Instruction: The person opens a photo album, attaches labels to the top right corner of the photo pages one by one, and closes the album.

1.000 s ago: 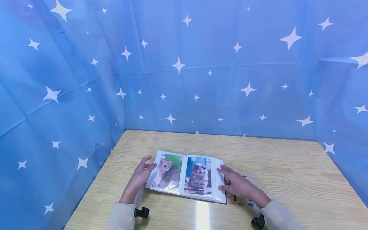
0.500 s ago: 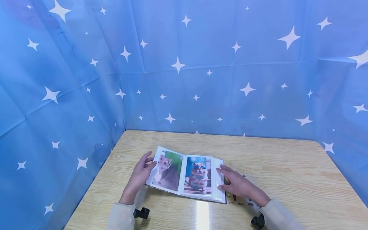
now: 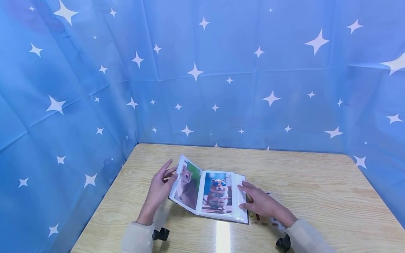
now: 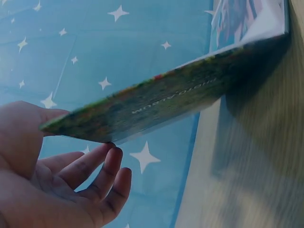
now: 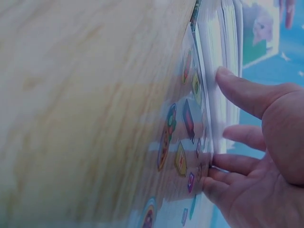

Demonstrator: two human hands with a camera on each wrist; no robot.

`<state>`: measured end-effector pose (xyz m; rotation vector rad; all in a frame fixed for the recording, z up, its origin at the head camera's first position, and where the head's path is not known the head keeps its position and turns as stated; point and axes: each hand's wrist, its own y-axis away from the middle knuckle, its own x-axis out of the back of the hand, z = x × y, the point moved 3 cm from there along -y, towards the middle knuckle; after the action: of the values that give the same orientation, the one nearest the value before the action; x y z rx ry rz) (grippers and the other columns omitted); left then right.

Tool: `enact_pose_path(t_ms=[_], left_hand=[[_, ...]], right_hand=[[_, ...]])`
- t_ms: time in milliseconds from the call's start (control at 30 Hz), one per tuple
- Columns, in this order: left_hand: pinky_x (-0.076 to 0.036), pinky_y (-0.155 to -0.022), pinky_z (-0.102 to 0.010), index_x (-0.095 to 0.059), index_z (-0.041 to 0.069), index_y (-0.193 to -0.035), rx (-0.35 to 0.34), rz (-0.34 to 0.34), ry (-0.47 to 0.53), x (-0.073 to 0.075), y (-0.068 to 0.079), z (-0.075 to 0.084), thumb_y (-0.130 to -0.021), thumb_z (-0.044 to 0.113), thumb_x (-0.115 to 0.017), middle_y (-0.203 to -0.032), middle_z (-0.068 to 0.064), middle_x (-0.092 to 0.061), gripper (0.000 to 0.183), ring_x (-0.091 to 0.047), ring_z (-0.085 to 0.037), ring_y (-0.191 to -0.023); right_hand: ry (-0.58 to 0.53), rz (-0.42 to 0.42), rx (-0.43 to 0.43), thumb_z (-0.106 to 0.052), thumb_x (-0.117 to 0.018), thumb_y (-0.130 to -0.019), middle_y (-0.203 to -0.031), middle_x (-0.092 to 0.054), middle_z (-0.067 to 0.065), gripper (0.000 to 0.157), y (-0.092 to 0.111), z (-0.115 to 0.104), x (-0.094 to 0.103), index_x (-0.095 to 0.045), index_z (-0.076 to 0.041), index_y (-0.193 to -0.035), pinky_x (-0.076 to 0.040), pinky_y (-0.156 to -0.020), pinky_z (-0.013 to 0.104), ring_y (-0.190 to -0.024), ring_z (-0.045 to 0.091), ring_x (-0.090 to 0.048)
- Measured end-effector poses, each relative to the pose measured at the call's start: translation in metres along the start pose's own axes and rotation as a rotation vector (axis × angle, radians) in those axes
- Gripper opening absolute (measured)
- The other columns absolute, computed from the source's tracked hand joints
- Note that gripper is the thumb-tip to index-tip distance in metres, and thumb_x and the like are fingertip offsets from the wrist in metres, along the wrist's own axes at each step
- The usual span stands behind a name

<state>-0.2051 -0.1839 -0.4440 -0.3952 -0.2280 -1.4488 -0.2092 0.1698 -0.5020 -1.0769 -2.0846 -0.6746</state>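
Observation:
A photo album (image 3: pixel 216 195) lies open on the wooden table, with a cat picture (image 3: pixel 187 186) on the left and a hamster in sunglasses (image 3: pixel 218 193) on the right. My left hand (image 3: pixel 159 186) pinches the outer edge of the left cover, which is tilted up off the table. In the left wrist view the dark patterned cover (image 4: pixel 156 99) sits between thumb and fingertips, lettering showing on its outside. My right hand (image 3: pixel 262 202) rests on the album's right edge, fingers relaxed; in the right wrist view its thumb (image 5: pixel 242 90) touches the page edges.
A clear sheet of colourful stickers (image 5: pixel 180 159) lies beside the album, partly under my right hand. Behind and left of the wooden table (image 3: pixel 300 175) hangs a blue cloth (image 3: pixel 221 91) with white stars. A black wrist mount (image 3: pixel 160 234) is by the left sleeve.
My left hand has raised the left cover and moved slightly right, so the cat page now tilts steeply. The right hand has stayed in place.

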Motion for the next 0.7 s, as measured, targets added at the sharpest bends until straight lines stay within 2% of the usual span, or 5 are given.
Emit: enact_pose_path(t_ms=[133, 367, 467, 700], left_hand=[[-0.051, -0.092, -0.035, -0.04, 0.014, -0.152, -0.03, -0.03, 0.023, -0.007, 0.001, 0.007, -0.095, 0.008, -0.063, -0.134, -0.008, -0.064, 0.062, -0.063, -0.021, -0.108], [-0.049, -0.095, -0.044, -0.04, 0.017, -0.152, -0.058, -0.068, 0.022, -0.02, 0.003, 0.02, -0.092, 0.005, -0.067, -0.136, -0.006, -0.062, 0.066, -0.063, -0.021, -0.108], [-0.049, -0.095, -0.044, -0.041, 0.017, -0.151, -0.072, -0.078, 0.024, -0.025, 0.004, 0.023, -0.091, 0.005, -0.067, -0.136, -0.005, -0.063, 0.067, -0.063, -0.021, -0.108], [-0.05, -0.094, -0.046, -0.041, 0.013, -0.151, -0.123, -0.104, 0.021, -0.039, 0.005, 0.03, -0.09, 0.007, -0.069, -0.136, -0.005, -0.063, 0.066, -0.062, -0.023, -0.11]], right_hand=[[-0.001, -0.001, 0.005, -0.034, -0.07, -0.092, -0.157, -0.027, 0.028, 0.072, 0.0, 0.001, -0.001, -0.041, -0.002, -0.15, -0.036, -0.108, 0.061, -0.143, 0.046, -0.029], [0.0, 0.002, -0.009, -0.033, -0.071, -0.092, -0.158, -0.027, 0.027, 0.072, 0.0, 0.001, -0.001, -0.041, -0.003, -0.15, -0.037, -0.108, 0.06, -0.143, 0.046, -0.03], [-0.004, 0.0, -0.014, -0.033, -0.071, -0.092, -0.158, -0.027, 0.027, 0.072, 0.0, 0.001, -0.001, -0.041, -0.004, -0.15, -0.036, -0.108, 0.06, -0.143, 0.046, -0.029], [-0.017, 0.004, -0.005, -0.033, -0.071, -0.091, -0.157, -0.027, 0.027, 0.072, 0.0, 0.001, -0.001, -0.041, -0.003, -0.15, -0.036, -0.107, 0.06, -0.143, 0.046, -0.029]])
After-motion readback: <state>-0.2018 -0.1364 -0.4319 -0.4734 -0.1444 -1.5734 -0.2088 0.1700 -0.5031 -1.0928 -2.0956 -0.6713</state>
